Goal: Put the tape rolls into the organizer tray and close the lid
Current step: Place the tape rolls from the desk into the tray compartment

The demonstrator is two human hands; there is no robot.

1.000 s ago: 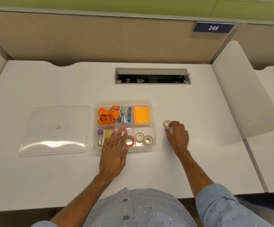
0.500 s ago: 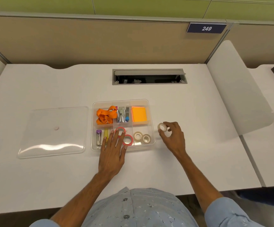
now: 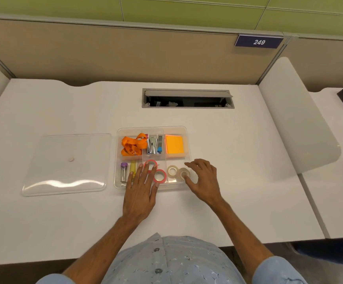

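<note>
The clear plastic organizer tray (image 3: 184, 129) sits at the centre of the white desk (image 3: 64, 222), divided into compartments. Its front row holds two pink-rimmed tape rolls (image 3: 159, 175) in the middle bay and two beige translucent tape rolls (image 3: 172, 171) in the right bay. The right hand (image 3: 204, 181) hovers at the tray's 4 o'clock corner with fingers spread and curled over the outer beige roll; whether a third roll rests on that one or is pinched under the fingertips cannot be told, as the roll there looks blurred and doubled. The left hand (image 3: 141, 193) lies flat at the tray's 6 o'clock edge, fingers extended and loose, gripping nothing, fingertips reaching the pink rolls as if steadying the tray.

No tape roll is visible on the bare desk, so the loading step appears to be at its very end: the last roll being set into the right front bay.

The clear plastic lid (image 3: 66, 165) lies flat at the tray's 9 o'clock, just beside it and apart from both hands. The next move likely calls for the right hand to draw clear and the left to reach to 9 o'clock, lift the lid by an edge, square it over the tray and press it down. A roll stacked high could keep the lid from seating.
</note>
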